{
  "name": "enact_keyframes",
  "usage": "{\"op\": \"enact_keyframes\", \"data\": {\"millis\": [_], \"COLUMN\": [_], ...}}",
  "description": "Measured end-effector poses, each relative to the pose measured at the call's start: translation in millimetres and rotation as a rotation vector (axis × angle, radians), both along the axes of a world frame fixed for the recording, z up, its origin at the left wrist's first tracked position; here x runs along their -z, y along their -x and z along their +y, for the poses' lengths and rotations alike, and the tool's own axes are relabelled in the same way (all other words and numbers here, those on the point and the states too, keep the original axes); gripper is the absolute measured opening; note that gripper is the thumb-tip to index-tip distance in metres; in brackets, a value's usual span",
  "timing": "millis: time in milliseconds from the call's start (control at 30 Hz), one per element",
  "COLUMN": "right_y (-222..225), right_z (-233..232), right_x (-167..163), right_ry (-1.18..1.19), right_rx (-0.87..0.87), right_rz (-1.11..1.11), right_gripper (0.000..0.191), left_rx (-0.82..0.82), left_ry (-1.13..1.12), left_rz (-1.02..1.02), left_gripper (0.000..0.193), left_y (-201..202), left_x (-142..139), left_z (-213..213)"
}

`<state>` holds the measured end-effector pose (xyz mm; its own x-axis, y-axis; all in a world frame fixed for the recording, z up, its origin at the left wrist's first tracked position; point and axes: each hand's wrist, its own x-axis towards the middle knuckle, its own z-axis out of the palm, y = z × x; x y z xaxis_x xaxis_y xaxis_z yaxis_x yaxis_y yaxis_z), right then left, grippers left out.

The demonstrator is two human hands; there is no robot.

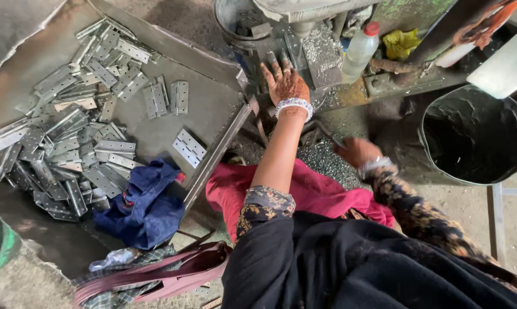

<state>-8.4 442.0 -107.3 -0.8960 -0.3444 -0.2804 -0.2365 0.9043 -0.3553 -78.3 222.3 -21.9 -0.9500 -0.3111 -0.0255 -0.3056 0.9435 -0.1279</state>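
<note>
My left hand [285, 82] reaches forward, fingers spread flat on a grey metal piece [268, 57] lying on the machine's table [321, 54] under its spindle. It wears a beaded bangle at the wrist. My right hand [357, 151] is lower and to the right, blurred. It is curled into a fist at the end of a dark curved rod [322, 129] above a heap of metal shavings [321, 163]. A big pile of grey metal hinges [69, 137] lies on a sheet-metal tray [212, 109] to my left, with a few single hinges [188, 147] nearer me.
A blue cloth [147, 203] lies at the tray's near edge, a pink cloth [316, 191] on my lap. A white bottle with a red cap [361, 48] stands by the machine. A black bucket [475, 134] sits at right, a strap bag [155, 274] below.
</note>
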Motion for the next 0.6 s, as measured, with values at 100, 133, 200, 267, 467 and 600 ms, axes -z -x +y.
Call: {"op": "enact_keyframes", "data": {"millis": [100, 133, 200, 267, 467, 600], "right_y": [-1, -2, 0, 3, -2, 7], "right_z": [2, 1, 2, 3, 3, 3], "right_x": [-3, -2, 3, 11, 35, 28], "right_ry": [0.009, 0.007, -0.022, -0.048, 0.108, -0.003], "right_rx": [-0.008, -0.008, -0.033, -0.04, -0.011, 0.011], "right_rz": [0.035, 0.022, 0.061, 0.076, 0.113, 0.024], "right_gripper": [0.054, 0.055, 0.053, 0.053, 0.051, 0.049], "left_rx": [0.005, 0.017, 0.04, 0.064, 0.02, 0.041], "left_ry": [-0.042, -0.029, -0.004, 0.033, 0.109, -0.008], "left_rz": [0.048, 0.059, 0.04, -0.056, 0.089, 0.023], "left_gripper": [0.048, 0.048, 0.046, 0.045, 0.044, 0.05], "left_y": [-3, -6, -9, -11, -10, -1], "left_x": [-5, -5, -7, -8, -3, -1], "left_z": [0, 0, 1, 4, 2, -6]}}
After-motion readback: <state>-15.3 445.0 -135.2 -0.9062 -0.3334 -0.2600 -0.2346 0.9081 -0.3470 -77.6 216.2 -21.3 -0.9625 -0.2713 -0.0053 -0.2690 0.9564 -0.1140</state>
